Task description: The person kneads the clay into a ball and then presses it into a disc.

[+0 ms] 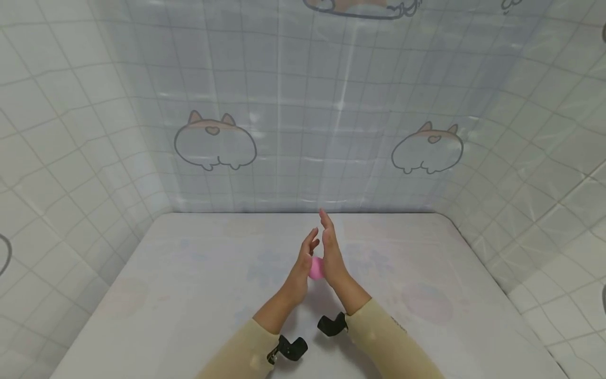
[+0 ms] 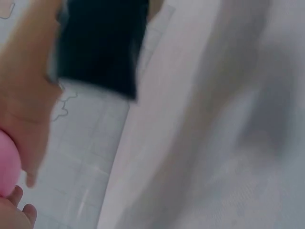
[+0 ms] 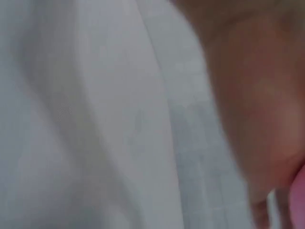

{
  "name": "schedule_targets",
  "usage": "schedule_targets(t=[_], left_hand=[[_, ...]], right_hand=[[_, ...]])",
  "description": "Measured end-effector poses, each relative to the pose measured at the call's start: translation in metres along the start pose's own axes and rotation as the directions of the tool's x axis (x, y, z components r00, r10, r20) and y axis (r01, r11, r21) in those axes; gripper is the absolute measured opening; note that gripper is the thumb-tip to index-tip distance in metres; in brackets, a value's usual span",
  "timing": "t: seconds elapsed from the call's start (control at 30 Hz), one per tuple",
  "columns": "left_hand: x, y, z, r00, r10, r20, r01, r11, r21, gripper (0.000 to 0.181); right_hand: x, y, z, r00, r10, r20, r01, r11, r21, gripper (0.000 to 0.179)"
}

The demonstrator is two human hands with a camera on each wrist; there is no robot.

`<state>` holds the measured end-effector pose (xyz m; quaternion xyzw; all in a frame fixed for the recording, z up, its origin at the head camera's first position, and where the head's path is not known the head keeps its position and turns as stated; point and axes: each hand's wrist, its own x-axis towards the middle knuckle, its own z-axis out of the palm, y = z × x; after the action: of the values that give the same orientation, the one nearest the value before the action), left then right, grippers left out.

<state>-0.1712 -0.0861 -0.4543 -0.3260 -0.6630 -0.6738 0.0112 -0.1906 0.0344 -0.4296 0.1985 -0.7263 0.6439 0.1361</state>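
A smooth pink ball [image 1: 316, 268] sits between my two palms, above the white table. My left hand [image 1: 302, 268] presses it from the left, its fingers pointing away from me. From the right, my right hand [image 1: 333, 258] presses against it with long straight fingers. In the left wrist view the ball [image 2: 8, 164] shows at the left edge, a palm on its far side and fingertips below it. Only a slice of the ball [image 3: 299, 202] enters the right wrist view, beside a blurred palm.
The white table [image 1: 199, 295] has faint coloured prints and carries the shadows of both arms. Tiled-pattern curtains with cartoon animal drawings [image 1: 215, 143] hang behind and at both sides. A black wrist camera mount [image 1: 292, 348] juts from each sleeve.
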Motion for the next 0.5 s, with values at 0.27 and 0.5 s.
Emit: schedule_targets(t=[0.27,0.5], left_hand=[[0.001,0.007,-0.001,0.987,0.128,-0.094,-0.125,0.992,0.032,0.079],[0.004,0.009,-0.002,0.985,0.112,-0.133,-0.087,0.98,0.179,0.088]], right_hand=[[-0.008,0.017,0.007,0.988,0.034,0.148,-0.048,0.995,0.093,0.086],[-0.016,0.012,0.019,0.993,-0.051,0.103,0.038,0.992,0.123,0.088]])
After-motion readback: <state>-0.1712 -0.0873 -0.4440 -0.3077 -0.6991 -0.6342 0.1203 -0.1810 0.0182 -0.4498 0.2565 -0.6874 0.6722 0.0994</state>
